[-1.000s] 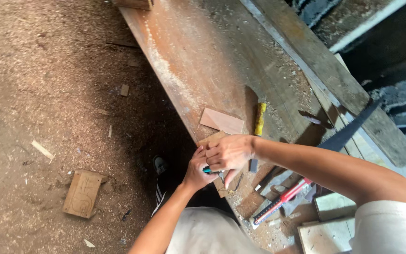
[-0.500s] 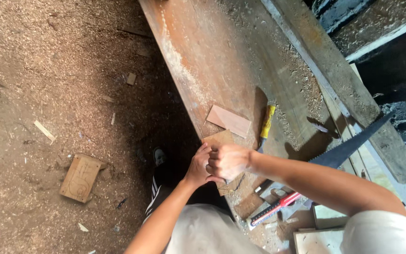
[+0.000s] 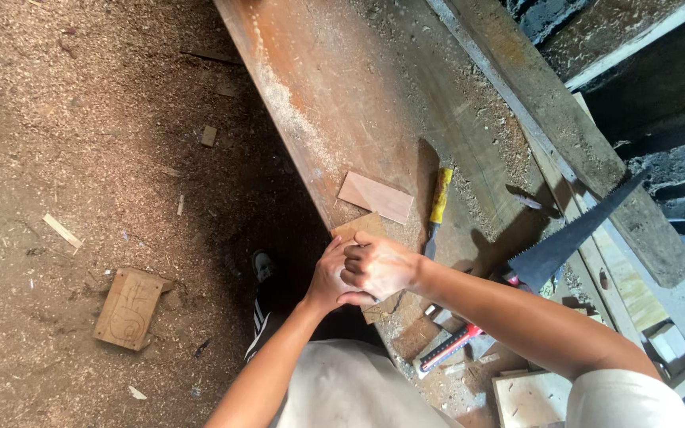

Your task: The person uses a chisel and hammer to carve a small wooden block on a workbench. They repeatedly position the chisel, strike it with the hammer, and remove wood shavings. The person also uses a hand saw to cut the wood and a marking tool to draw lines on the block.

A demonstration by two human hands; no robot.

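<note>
I see both hands — left hand (image 3: 327, 277) and right hand (image 3: 380, 265) — curled together over a wood piece (image 3: 362, 228) at the bench (image 3: 319, 87) edge; grip unclear, work looks midway.

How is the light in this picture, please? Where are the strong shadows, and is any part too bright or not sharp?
Head view: hard sunlight falls on the sawdust floor and the workbench; a deep shadow lies under the bench edge, hiding the shoe. The hands, left hand and right hand, are lit and fairly sharp. The chisel and handsaw cast dark shadows. The shirt near the bottom edge looks washed out.
</note>
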